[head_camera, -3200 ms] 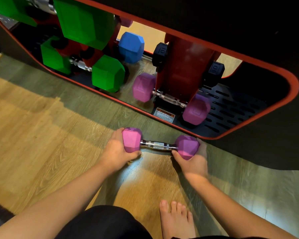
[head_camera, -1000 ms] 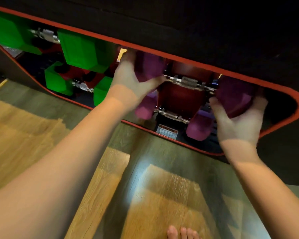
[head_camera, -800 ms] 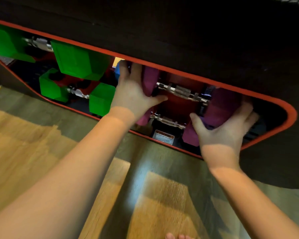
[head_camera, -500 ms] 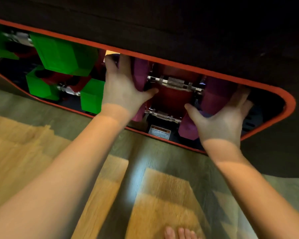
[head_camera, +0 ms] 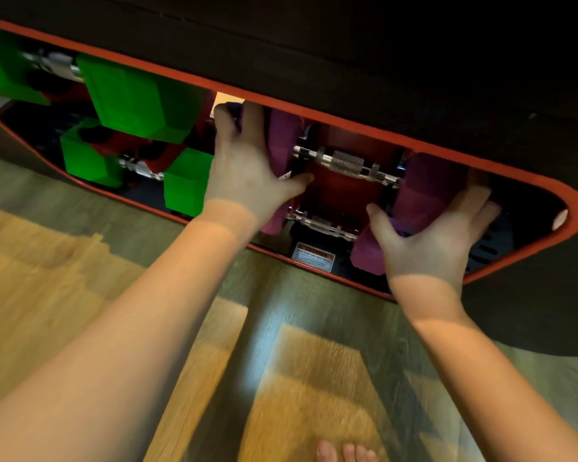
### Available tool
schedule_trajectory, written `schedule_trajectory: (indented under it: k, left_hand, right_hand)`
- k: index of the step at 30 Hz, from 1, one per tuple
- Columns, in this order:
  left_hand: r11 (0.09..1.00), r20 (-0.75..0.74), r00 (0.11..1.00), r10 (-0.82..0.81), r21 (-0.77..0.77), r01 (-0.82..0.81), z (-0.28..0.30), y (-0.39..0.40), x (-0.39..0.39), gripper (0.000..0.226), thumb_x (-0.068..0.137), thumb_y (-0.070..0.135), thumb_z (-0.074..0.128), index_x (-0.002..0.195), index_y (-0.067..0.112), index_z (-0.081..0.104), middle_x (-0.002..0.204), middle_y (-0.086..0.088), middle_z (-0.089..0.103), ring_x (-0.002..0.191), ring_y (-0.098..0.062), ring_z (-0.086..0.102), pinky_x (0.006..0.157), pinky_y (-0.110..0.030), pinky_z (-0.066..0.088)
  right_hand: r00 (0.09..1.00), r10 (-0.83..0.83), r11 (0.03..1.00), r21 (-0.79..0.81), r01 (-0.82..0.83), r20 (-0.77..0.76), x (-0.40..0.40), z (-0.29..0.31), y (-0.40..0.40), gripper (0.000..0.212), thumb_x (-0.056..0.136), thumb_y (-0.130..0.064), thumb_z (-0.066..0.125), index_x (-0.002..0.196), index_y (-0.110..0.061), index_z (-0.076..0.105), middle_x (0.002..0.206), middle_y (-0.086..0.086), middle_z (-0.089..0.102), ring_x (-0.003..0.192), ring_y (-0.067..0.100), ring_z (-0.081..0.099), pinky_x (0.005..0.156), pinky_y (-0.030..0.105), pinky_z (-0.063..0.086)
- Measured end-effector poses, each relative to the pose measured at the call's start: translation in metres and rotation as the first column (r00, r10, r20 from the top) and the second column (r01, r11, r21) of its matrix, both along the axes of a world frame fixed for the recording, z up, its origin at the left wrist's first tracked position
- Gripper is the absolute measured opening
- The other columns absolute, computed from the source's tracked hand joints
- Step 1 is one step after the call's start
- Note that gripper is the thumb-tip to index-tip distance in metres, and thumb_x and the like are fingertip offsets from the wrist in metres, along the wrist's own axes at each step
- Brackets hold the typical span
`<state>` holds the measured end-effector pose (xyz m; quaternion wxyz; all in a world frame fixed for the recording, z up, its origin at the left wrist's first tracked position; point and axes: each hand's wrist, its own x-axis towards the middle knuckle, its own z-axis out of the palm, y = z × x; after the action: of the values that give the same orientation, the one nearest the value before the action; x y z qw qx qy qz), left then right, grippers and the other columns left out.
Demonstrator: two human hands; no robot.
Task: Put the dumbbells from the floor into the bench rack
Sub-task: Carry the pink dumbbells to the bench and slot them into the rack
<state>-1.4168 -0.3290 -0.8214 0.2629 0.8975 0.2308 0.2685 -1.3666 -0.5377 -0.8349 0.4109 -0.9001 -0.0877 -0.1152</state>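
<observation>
A: How will the purple dumbbell handle?

B: Heavy and rigid, likely, with smooth coated heads that could slip. The person takes it by the ends: the left hand curls round the left head, the right hand cups the right head, fingers wrapped behind. The knurled steel bar between is free.

A: Where is it?

B: At twelve o'clock, inside the bench rack, at the red cradle's upper slot.

A: What crowds it?

B: A second purple dumbbell sits just below; green dumbbells lie at ten o'clock; the bench's red rim hangs close overhead, pinching knuckle room.
</observation>
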Motion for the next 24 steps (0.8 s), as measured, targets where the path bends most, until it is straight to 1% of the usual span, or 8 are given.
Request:
schedule_trajectory:
  k: [3, 6, 11, 12, 14, 16, 20, 24]
  left_hand:
    - [1.000, -0.016, 1.000, 0.005, 0.006, -0.005, 0.002, -0.004, -0.001, 0.105, 0.054, 0.047, 0.085, 0.140, 0.009, 0.038, 0.142, -0.017, 0.033, 0.129, -0.030, 0.037, 0.106, -0.023, 0.033]
    - [0.999, 0.018, 1.000, -0.014, -0.034, 0.015, 0.001, -0.003, -0.005, 0.110, 0.054, 0.051, 0.085, 0.142, 0.010, 0.034, 0.142, -0.013, 0.035, 0.127, -0.029, 0.045, 0.102, -0.033, 0.043]
    - [0.911, 0.120, 0.992, -0.030, -0.406, 0.077, -0.040, 0.010, -0.027, 0.133, 0.058, 0.042, 0.091, 0.152, 0.019, 0.000, 0.150, -0.001, 0.031, 0.135, -0.004, 0.039, 0.113, -0.021, 0.032]
    - [0.895, 0.097, 0.995, -0.021, -0.442, 0.062, -0.054, 0.011, -0.031, 0.134, 0.056, 0.046, 0.091, 0.152, 0.022, 0.000, 0.151, -0.001, 0.029, 0.137, -0.007, 0.037, 0.115, -0.027, 0.032]
    - [0.888, -0.008, 1.000, -0.004, -0.459, 0.000, -0.078, 0.013, -0.036, 0.135, 0.053, 0.054, 0.089, 0.153, 0.019, 0.005, 0.153, -0.004, 0.026, 0.141, -0.014, 0.031, 0.117, -0.039, 0.029]
    - [0.898, -0.169, 0.985, 0.019, -0.430, -0.091, -0.094, 0.011, -0.037, 0.132, 0.055, 0.051, 0.089, 0.153, 0.015, 0.008, 0.154, -0.007, 0.023, 0.142, -0.020, 0.028, 0.119, -0.040, 0.026]
    - [0.934, -0.340, 0.941, 0.008, -0.333, -0.128, -0.110, 0.003, -0.026, 0.132, 0.056, 0.047, 0.089, 0.153, 0.018, 0.003, 0.151, -0.011, 0.026, 0.141, -0.028, 0.030, 0.115, -0.044, 0.031]
    - [0.958, -0.382, 0.924, -0.010, -0.268, -0.100, -0.113, -0.004, -0.005, 0.132, 0.052, 0.048, 0.089, 0.151, 0.014, 0.008, 0.143, -0.014, 0.031, 0.135, -0.031, 0.033, 0.113, -0.044, 0.033]
  right_hand:
    - [1.000, 0.025, 1.000, 0.011, -0.025, -0.013, 0.000, 0.001, -0.002, 0.098, 0.066, -0.042, 0.083, 0.139, -0.004, 0.030, 0.139, 0.021, 0.030, 0.132, 0.036, 0.027, 0.114, 0.038, 0.025]
    - [0.999, 0.045, 0.998, 0.040, -0.045, -0.004, -0.002, -0.001, -0.006, 0.099, 0.065, -0.039, 0.085, 0.138, -0.001, 0.031, 0.135, 0.015, 0.035, 0.129, 0.026, 0.032, 0.107, 0.012, 0.015]
    - [0.990, 0.112, 0.966, 0.244, -0.089, -0.082, -0.004, -0.021, -0.018, 0.114, 0.070, -0.036, 0.084, 0.151, -0.008, 0.009, 0.141, -0.016, 0.016, 0.130, -0.006, 0.015, 0.102, -0.006, 0.007]
    - [0.986, 0.096, 0.956, 0.288, -0.054, -0.136, -0.008, -0.028, -0.020, 0.116, 0.070, -0.035, 0.083, 0.152, -0.011, 0.005, 0.147, -0.015, 0.013, 0.133, -0.007, 0.013, 0.106, -0.003, 0.008]
    - [0.968, 0.042, 0.937, 0.345, 0.048, -0.248, -0.016, -0.047, -0.024, 0.116, 0.067, -0.037, 0.084, 0.153, -0.016, 0.008, 0.158, 0.000, 0.016, 0.142, 0.005, 0.019, 0.119, 0.021, 0.021]
    - [0.953, 0.006, 0.969, 0.238, 0.069, -0.302, -0.023, -0.067, -0.023, 0.114, 0.065, -0.036, 0.086, 0.152, -0.014, 0.015, 0.155, 0.011, 0.025, 0.142, 0.022, 0.028, 0.118, 0.044, 0.027]
    - [0.934, 0.086, 0.960, -0.222, -0.172, -0.348, -0.011, -0.091, -0.014, 0.111, 0.063, -0.048, 0.083, 0.147, -0.008, 0.022, 0.145, 0.024, 0.031, 0.134, 0.041, 0.028, 0.114, 0.053, 0.025]
    - [0.911, 0.167, 0.906, -0.306, -0.292, -0.376, 0.002, -0.097, -0.002, 0.101, 0.074, -0.053, 0.074, 0.148, -0.016, 0.017, 0.152, 0.025, 0.013, 0.138, 0.045, 0.019, 0.113, 0.049, 0.024]
